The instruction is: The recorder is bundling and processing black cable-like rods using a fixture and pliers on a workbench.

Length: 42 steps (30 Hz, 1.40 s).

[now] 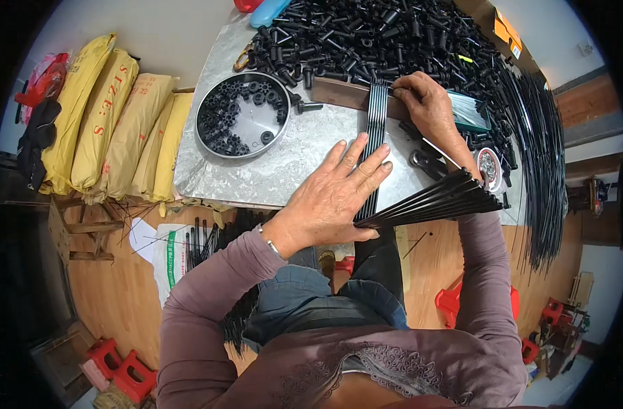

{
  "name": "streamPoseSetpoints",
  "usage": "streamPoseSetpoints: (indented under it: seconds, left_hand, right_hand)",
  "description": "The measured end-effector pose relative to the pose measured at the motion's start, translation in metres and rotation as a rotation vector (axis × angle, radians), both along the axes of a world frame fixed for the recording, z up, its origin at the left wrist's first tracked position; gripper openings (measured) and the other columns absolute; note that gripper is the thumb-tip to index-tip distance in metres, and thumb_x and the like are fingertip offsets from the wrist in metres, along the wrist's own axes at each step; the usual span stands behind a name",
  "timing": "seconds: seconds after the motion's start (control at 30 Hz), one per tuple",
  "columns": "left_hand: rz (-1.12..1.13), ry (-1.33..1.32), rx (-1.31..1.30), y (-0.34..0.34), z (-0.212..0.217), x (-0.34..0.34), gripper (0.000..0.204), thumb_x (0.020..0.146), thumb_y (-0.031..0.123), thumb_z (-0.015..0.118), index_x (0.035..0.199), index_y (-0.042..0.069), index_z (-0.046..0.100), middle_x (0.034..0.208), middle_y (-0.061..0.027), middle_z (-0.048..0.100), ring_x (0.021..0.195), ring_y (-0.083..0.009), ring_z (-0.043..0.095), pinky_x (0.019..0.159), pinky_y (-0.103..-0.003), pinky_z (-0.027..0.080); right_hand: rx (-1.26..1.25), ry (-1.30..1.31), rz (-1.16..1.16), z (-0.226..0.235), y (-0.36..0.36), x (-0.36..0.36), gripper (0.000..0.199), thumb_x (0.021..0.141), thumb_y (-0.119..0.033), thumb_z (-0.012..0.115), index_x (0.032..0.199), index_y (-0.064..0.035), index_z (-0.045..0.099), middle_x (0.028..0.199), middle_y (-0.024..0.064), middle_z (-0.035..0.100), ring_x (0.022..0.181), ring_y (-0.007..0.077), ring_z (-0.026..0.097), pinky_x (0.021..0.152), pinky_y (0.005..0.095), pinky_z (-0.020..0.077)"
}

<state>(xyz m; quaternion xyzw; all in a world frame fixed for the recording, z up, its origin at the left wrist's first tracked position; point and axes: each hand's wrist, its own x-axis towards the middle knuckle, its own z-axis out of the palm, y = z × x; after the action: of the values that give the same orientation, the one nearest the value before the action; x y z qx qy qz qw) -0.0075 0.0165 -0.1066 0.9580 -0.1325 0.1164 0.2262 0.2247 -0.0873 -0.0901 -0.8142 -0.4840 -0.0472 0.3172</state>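
Observation:
My left hand [332,194] lies with its fingers stretched out over a narrow row of thin black rods [375,129] with shiny ends, at the table's front edge. A fan of longer black rods [437,203] spreads from beside my left thumb to the right, across my right forearm. My right hand [427,105] is curled, thumb and fingers pressed together, at the far end of the row, against a brown strip [338,94]. Whatever its fingertips hold is too small to make out. A dark tool-like object [428,162] lies below my right wrist.
A metal bowl [209,140] holds small black rings. A heap of black tubular parts [366,41] covers the far table. At the right stand a teal tray [476,127] and a small tub [489,170]; long black rods [543,184] hang over the edge. Yellow sacks [114,116] lean left.

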Motion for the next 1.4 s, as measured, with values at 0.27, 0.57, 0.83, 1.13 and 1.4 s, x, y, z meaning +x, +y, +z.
streamPoseSetpoints:
  seconds: [0.27, 0.57, 0.83, 1.13, 1.4]
  left_hand:
    - [0.01, -0.006, 0.021, -0.001, 0.0, -0.001, 0.089, 0.071, 0.052, 0.073, 0.138, 0.002, 0.043, 0.15, -0.0166, 0.029, 0.141, -0.039, 0.019, 0.114, -0.05, 0.021]
    - [-0.009, -0.031, -0.042, -0.002, -0.001, 0.001, 0.09, 0.066, 0.05, 0.076, 0.131, -0.005, 0.047, 0.151, -0.018, 0.028, 0.14, -0.0419, 0.021, 0.114, -0.052, 0.021]
    - [-0.004, -0.029, -0.028, 0.0, -0.001, -0.001, 0.09, 0.067, 0.051, 0.076, 0.132, -0.005, 0.046, 0.151, -0.0179, 0.027, 0.141, -0.0412, 0.019, 0.114, -0.052, 0.02]
    - [-0.001, -0.042, -0.025, -0.001, -0.002, -0.001, 0.087, 0.068, 0.05, 0.075, 0.129, -0.006, 0.049, 0.15, -0.019, 0.027, 0.141, -0.0412, 0.018, 0.114, -0.052, 0.021]
    - [-0.004, -0.051, -0.024, -0.001, -0.001, -0.002, 0.087, 0.068, 0.049, 0.074, 0.129, -0.007, 0.048, 0.15, -0.0187, 0.027, 0.14, -0.0408, 0.019, 0.114, -0.052, 0.021]
  right_hand:
    - [-0.005, -0.001, 0.01, -0.001, 0.0, 0.0, 0.011, 0.084, -0.003, 0.062, 0.094, -0.0018, 0.066, 0.084, 0.0075, 0.061, 0.076, 0.0199, 0.061, 0.068, 0.0285, 0.0474]
    - [0.003, -0.008, 0.001, -0.001, -0.001, 0.0, 0.011, 0.084, -0.003, 0.062, 0.094, -0.0022, 0.066, 0.086, 0.0074, 0.061, 0.075, 0.0188, 0.061, 0.068, 0.0282, 0.0474]
    - [-0.008, -0.048, -0.003, -0.003, 0.0, 0.002, 0.012, 0.083, -0.013, 0.064, 0.093, -0.0076, 0.068, 0.085, 0.0078, 0.063, 0.076, 0.0262, 0.064, 0.066, 0.0342, 0.0495]
    - [-0.066, -0.088, -0.189, 0.001, 0.008, -0.003, 0.008, 0.082, -0.013, 0.065, 0.087, -0.0068, 0.066, 0.083, 0.0087, 0.064, 0.076, 0.0286, 0.064, 0.065, 0.0365, 0.0498]
    - [-0.028, -0.106, -0.005, 0.003, -0.002, -0.002, 0.012, 0.084, -0.002, 0.061, 0.094, -0.0034, 0.065, 0.09, 0.0086, 0.062, 0.082, 0.0244, 0.064, 0.072, 0.0309, 0.0505]
